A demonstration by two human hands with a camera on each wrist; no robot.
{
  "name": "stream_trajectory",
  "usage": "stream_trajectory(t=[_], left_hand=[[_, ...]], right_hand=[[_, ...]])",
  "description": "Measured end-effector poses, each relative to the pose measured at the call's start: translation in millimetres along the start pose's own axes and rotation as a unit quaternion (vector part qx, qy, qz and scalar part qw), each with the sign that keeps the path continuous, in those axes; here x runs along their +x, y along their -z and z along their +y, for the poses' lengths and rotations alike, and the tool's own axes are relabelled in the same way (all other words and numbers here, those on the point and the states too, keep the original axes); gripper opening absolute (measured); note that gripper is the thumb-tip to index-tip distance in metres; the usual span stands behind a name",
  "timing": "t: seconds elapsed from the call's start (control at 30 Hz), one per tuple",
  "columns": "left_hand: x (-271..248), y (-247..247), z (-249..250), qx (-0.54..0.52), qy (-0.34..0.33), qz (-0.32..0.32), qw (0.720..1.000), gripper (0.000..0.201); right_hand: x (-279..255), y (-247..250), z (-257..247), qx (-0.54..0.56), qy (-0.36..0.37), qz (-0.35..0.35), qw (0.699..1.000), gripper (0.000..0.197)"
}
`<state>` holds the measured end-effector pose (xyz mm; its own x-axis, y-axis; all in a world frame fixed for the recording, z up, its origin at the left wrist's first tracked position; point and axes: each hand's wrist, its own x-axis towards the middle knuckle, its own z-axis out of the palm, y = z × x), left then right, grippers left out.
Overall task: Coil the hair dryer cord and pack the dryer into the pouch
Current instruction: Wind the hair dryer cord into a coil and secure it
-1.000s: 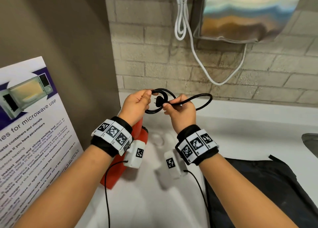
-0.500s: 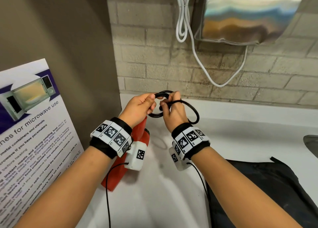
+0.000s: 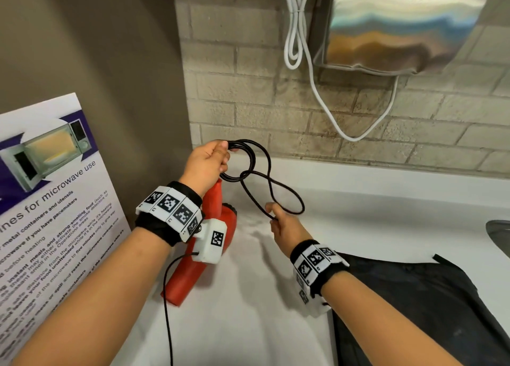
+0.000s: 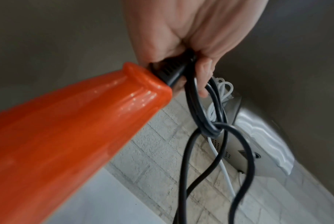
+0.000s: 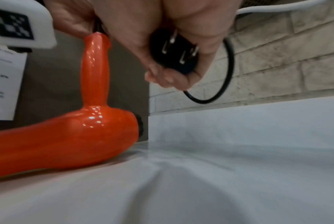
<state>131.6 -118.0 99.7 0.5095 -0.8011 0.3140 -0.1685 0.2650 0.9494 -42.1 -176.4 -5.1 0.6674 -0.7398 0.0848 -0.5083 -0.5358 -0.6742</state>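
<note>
The red hair dryer (image 3: 204, 255) lies on the white counter (image 3: 358, 200), handle pointing up toward my left hand (image 3: 218, 158). That hand grips the coiled black cord (image 3: 244, 175) beside the handle's end; the left wrist view shows its fingers (image 4: 204, 78) curled round the loops (image 4: 206, 121) and the strain relief. One strand wraps around the coil and runs down to my right hand (image 3: 276, 219), lower and to the right. In the right wrist view this hand (image 5: 172, 78) holds the plug (image 5: 174, 51), prongs showing. The black pouch (image 3: 414, 305) lies flat at the right.
A steel hand dryer (image 3: 400, 26) hangs on the brick wall with a white cable (image 3: 298, 34) looped beside it. A microwave poster (image 3: 47, 200) leans at the left. A sink edge (image 3: 499, 233) shows at far right.
My right hand has moved down and to the right, away from the left hand, taking the plug end with it and drawing out a longer loop. The left hand keeps the coil.
</note>
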Motion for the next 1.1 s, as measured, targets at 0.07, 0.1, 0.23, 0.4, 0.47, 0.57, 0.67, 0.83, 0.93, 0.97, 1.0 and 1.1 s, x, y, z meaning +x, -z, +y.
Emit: stream_trajectory(t=[0.07,0.1,0.23,0.4,0.47,0.57,0.67,0.83,0.93,0.97,1.0,1.1], left_hand=[[0,-2,1,0.013,0.001,-0.011,1.000,0.036],[1,-2,1,0.028,0.001,-0.012,1.000,0.037],[9,5,0,0.063,0.004,-0.004,0.998,0.034],[8,8,3,0.002,0.037,-0.023,0.999,0.034],[7,9,6,-0.020,0.047,-0.018,0.999,0.034],[6,13,9,-0.049,0.059,0.002,0.997,0.034],[5,15,10,-0.049,0.059,0.003,0.997,0.034],[2,5,13,-0.055,0.076,-0.003,0.996,0.030],[1,0,13,-0.073,0.081,-0.009,0.994,0.028],[0,-2,12,-0.077,0.083,-0.011,0.994,0.025],[0,-3,13,-0.082,0.085,-0.014,0.993,0.021],[-2,-4,13,-0.094,0.092,-0.024,0.991,0.024]], right_hand=[[3,2,5,-0.020,-0.023,-0.011,0.999,0.041],[5,4,4,-0.033,-0.027,-0.022,0.999,0.045],[9,3,5,-0.114,-0.039,-0.078,0.990,0.050],[6,-4,5,-0.262,-0.072,-0.170,0.947,0.044],[9,-8,4,-0.348,-0.095,-0.229,0.904,0.032],[13,-9,1,-0.374,-0.119,-0.237,0.889,0.026],[21,-3,-7,-0.247,-0.067,-0.118,0.960,0.030],[35,5,-56,0.142,0.049,-0.011,0.989,0.053],[33,8,-78,0.274,0.080,-0.041,0.958,0.056],[32,7,-81,0.312,0.074,-0.049,0.946,0.051],[31,6,-83,0.345,0.065,-0.051,0.935,0.045],[37,2,-82,0.382,0.030,-0.010,0.924,0.024]])
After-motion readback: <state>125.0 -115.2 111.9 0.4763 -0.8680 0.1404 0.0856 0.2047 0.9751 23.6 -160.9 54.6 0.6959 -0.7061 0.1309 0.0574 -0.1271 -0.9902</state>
